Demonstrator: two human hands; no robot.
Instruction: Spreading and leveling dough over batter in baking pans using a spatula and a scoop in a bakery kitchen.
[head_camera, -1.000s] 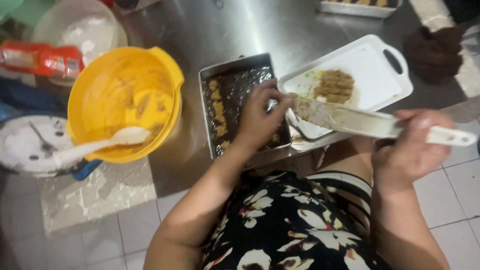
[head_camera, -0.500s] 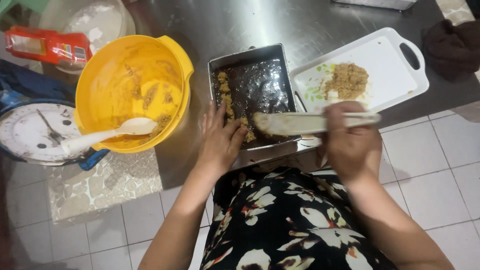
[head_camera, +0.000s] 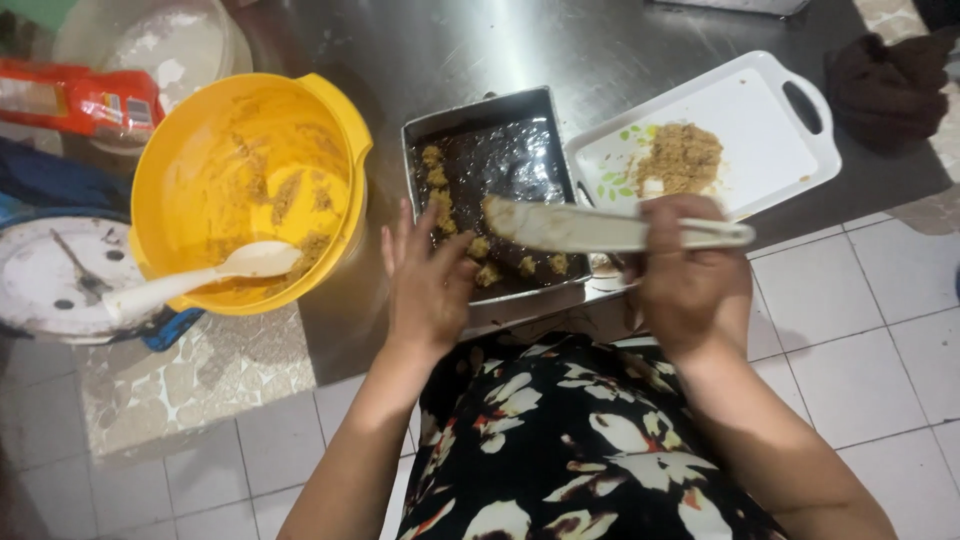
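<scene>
Right hand: I see my right hand closed around the handle of a pale spatula, whose blade lies level across the near part of the baking tin.
Left hand: my left hand is open, fingers spread, resting at the near left corner of the tin; it grips nothing.
Tin: rectangular metal, dark inside, with tan crumb lumps down its left side and along the near edge; it sits at the counter's front edge, right in front of me.
Edges: the yellow bowl stands just left of the tin; the white tray touches or nearly touches the tin's right rim.
Open room: bare steel counter lies beyond the tin.
Bowl: a white spoon leans in it.
Tray: a heap of crumbs lies on it.
Surroundings: a white scale at far left, a dark cloth at far right, tiled floor below.
</scene>
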